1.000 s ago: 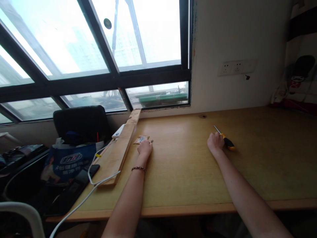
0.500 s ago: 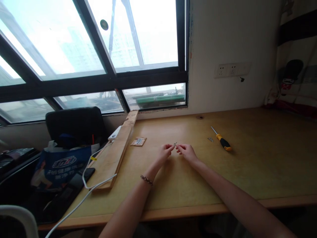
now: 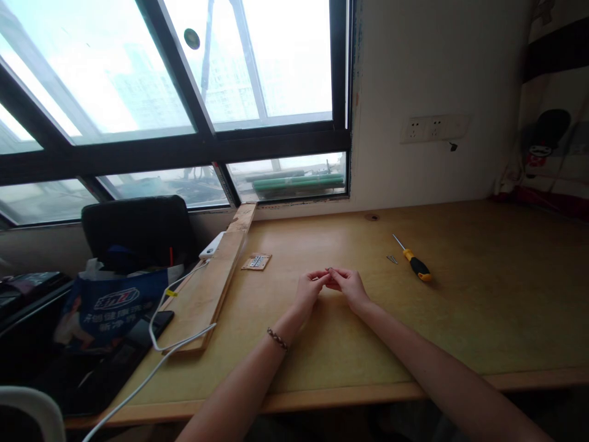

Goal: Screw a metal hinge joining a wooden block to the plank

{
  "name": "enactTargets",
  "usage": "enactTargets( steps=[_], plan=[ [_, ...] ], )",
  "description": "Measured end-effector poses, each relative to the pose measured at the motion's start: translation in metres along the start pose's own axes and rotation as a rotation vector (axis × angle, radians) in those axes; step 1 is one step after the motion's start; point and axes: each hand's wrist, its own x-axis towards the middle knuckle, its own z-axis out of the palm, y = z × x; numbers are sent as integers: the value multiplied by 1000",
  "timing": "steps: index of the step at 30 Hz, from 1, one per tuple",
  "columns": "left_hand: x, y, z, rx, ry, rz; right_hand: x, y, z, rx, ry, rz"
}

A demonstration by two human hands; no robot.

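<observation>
Above the middle of the table, my left hand (image 3: 309, 288) and my right hand (image 3: 350, 287) meet at the fingertips. Both have their fingers closed in a pinch around a small metal screw, which the fingers now almost wholly cover. To the right on the tabletop lie a few thin metal screws (image 3: 391, 259). Beside them rests a screwdriver (image 3: 418, 266) with a yellow and black handle, its shaft pointing away from me. A small square wooden piece (image 3: 262, 264) with metal parts on it lies flat to the left of my hands.
Long wooden boards (image 3: 209, 294) lie along the table's left side, with a white power strip (image 3: 212, 247) and white cable (image 3: 184, 339) by them. Further left are a blue bag (image 3: 115, 307) and a black chair (image 3: 138, 227). A wall socket (image 3: 435, 127) is behind the table.
My hands have come together, fingertips now touching and overlapping. The screw that showed between them is now mostly hidden. The view has shifted slightly.
</observation>
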Motion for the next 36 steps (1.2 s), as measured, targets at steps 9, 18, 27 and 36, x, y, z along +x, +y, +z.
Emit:
enactTargets(
  steps=[9, 18, 27, 36],
  plan=[
    [-1, -14, 1, 610, -73, 371, 23, -8, -30, -585, 181, -143],
    [0, -12, -8, 899, -63, 399, 45, -39, -110, -1610, 561, 72],
    [3, -19, -10, 1016, -89, 438, 40, -40, -111, -1761, 632, 84],
    [2, -17, -11, 1049, -108, 443, 43, -36, -109, -1787, 648, 108]
  ],
)
